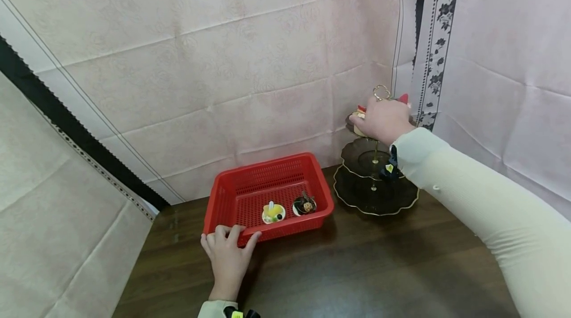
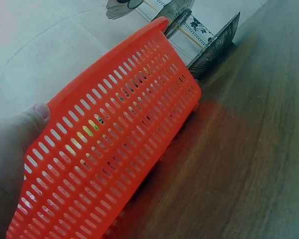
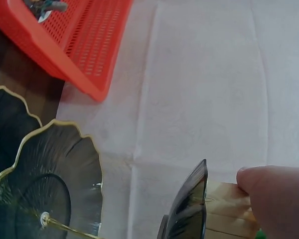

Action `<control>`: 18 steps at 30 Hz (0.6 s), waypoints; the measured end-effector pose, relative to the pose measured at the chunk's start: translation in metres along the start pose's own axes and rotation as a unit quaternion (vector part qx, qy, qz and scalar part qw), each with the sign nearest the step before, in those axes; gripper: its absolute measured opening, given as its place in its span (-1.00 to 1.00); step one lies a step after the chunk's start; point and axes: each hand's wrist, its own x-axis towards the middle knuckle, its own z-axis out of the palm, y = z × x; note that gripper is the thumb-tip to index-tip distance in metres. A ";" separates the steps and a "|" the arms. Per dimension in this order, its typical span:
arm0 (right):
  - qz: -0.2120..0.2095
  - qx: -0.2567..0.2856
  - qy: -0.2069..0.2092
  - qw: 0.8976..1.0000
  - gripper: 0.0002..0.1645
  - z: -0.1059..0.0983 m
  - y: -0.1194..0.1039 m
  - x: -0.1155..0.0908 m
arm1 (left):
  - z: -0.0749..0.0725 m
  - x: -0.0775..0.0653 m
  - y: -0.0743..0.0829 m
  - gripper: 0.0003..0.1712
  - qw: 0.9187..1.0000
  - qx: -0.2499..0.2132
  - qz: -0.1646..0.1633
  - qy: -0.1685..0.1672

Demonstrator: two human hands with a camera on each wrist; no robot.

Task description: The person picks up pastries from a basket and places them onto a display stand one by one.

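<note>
My right hand (image 1: 385,117) is at the small top tier of a dark, gold-edged three-tier stand (image 1: 357,204). It pinches a layered toy cake slice (image 3: 229,211), pale with some red on top; the thumb lies along its side in the right wrist view, close by the tier's edge. The other fingers are hidden there. My left hand (image 1: 227,258) grips the near left rim of a red slotted plastic basket (image 2: 109,129). Inside the basket sit a yellow-topped toy dessert (image 1: 273,212) and a dark chocolate-looking one (image 1: 305,204).
The basket and stand are side by side on a dark wooden table (image 1: 357,268), close to a pale cloth backdrop (image 1: 267,85). A gold ring handle (image 1: 381,92) tops the stand. Something red (image 1: 403,98) shows just beyond my right hand.
</note>
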 end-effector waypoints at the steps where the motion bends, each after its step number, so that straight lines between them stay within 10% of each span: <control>1: -0.002 -0.012 0.001 1.000 0.00 0.000 -0.001 0.000 | 0.000 0.000 0.000 -0.50 1.000 0.001 -0.001 -0.001; 10: -0.031 -0.105 0.043 0.993 0.11 -0.007 -0.007 -0.010 | 0.001 0.002 0.000 -0.50 1.000 -0.002 0.003 -0.004; 18: -0.078 -0.056 0.101 0.990 -0.02 -0.005 -0.029 -0.014 | 0.002 0.001 -0.002 -0.51 1.000 -0.003 0.006 0.002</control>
